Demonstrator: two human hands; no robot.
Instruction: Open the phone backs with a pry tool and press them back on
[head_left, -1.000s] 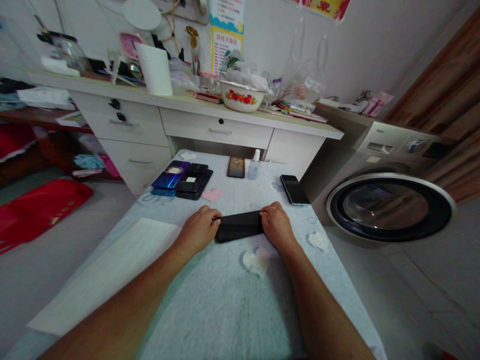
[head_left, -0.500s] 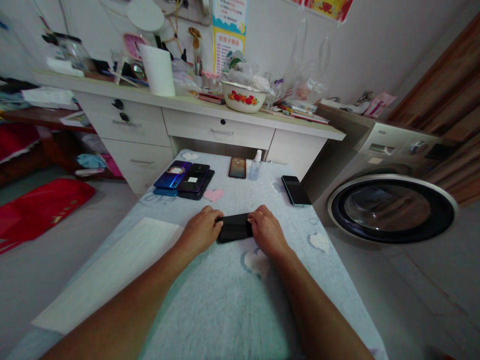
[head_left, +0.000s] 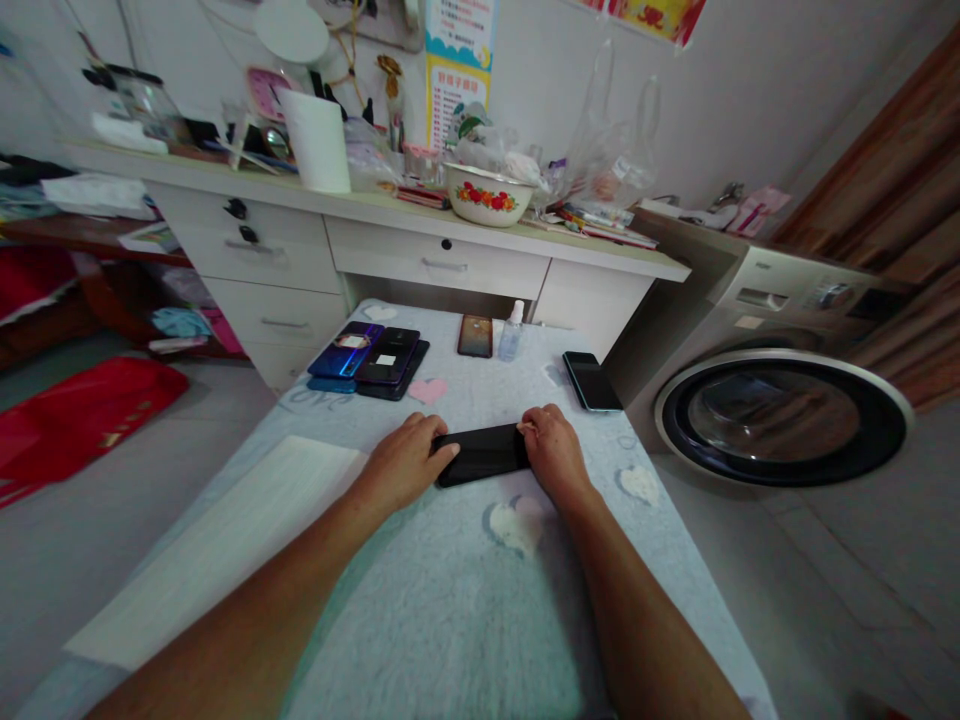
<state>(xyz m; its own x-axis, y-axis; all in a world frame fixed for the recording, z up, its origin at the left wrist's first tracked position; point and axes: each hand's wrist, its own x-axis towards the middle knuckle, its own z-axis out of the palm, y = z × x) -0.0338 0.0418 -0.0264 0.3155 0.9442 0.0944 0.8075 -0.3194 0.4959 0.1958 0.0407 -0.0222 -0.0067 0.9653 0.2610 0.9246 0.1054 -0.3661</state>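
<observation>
A black smartphone (head_left: 486,455) lies screen up on the cloth-covered table (head_left: 450,600). My left hand (head_left: 409,458) grips its left end, the thumb resting over the screen and the fingers along the far edge. At the phone's right end, my right hand (head_left: 553,448) is closed, with its fingertips bunched together against the screen. Whether a small thing is pinched in those fingertips I cannot make out. A long whitish board or sheet (head_left: 225,545) lies left of my left forearm.
Several phones lie stacked by a blue phone (head_left: 346,348) at the far left. A brown-screened phone (head_left: 475,336) and a clear spray bottle (head_left: 511,332) stand at the back. Another dark phone (head_left: 592,381) lies right. A washing machine (head_left: 780,300) flanks the table; a white desk (head_left: 442,245) is behind.
My right hand has slid to the right along the phone, uncovering more of its screen. My left thumb has come over the screen's left end. The phone itself has hardly moved.
</observation>
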